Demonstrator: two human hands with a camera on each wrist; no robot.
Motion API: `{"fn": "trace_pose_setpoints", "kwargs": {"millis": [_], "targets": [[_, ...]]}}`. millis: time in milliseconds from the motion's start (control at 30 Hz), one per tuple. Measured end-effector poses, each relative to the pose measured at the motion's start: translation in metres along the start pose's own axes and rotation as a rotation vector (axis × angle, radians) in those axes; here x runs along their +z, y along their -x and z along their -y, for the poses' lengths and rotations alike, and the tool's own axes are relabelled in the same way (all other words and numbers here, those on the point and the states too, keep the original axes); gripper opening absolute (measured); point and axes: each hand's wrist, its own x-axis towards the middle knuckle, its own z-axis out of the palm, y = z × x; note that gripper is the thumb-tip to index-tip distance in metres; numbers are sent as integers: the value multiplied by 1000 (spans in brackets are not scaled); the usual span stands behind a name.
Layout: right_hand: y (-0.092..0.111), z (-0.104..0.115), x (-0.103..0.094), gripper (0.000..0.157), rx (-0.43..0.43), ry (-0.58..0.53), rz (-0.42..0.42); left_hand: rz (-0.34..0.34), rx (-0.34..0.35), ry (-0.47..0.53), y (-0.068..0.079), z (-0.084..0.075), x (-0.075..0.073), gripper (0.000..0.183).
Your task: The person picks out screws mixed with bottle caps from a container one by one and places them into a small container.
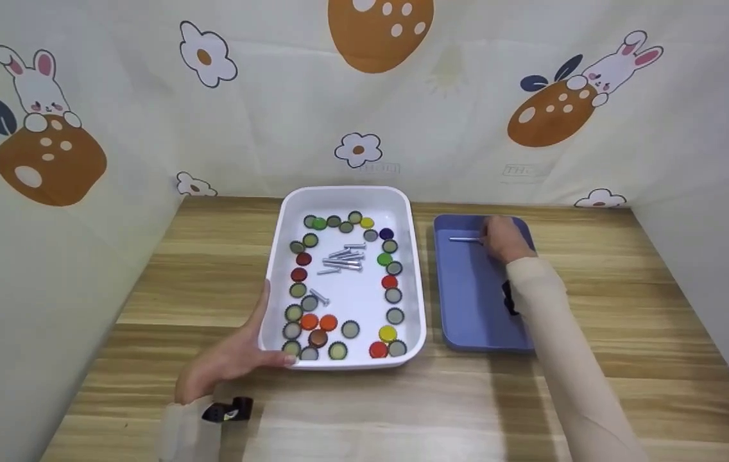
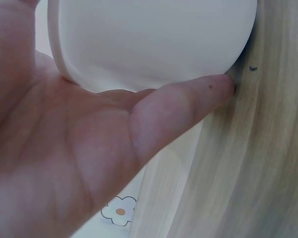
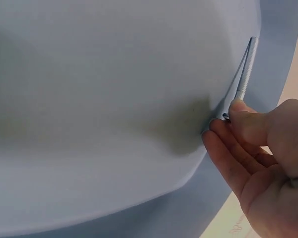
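My left hand (image 1: 236,351) holds the near left corner of a white tray (image 1: 419,282), thumb at the front rim and fingers along the left side. In the left wrist view, one finger reaches low along the tray's outer wall (image 2: 154,44). Near the far end of a blue tray (image 1: 477,308), my right hand (image 1: 503,237) pinches a silver bolt (image 1: 465,239) between thumb and fingers. The right wrist view shows the bolt's threaded shank (image 3: 247,67) sticking out past the thumb, close to the tray wall; its other end is mostly covered by the fingertips.
Several bottle caps (image 1: 389,282) line the inside edges of the white tray. Loose bolts (image 1: 342,262) form a pile in its middle, with one apart (image 1: 319,296) nearer the left. Both trays stand side by side on a wooden table (image 1: 210,250), before a printed cloth (image 1: 287,109).
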Motion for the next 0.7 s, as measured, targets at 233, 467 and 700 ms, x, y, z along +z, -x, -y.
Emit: {"fn": "trace_pose_setpoints", "kwargs": {"millis": [233,467,700], "targets": [[1,-3,0,23,-8,-20,-31,-6,-14,-9,0,-1,1,137],[3,-1,-3,23,2,-32,-26,-7,-12,-20,0,0,0,137],[5,-4,-8,25,-45,-2,-71,3,13,3,-1,2,1,137]]}}
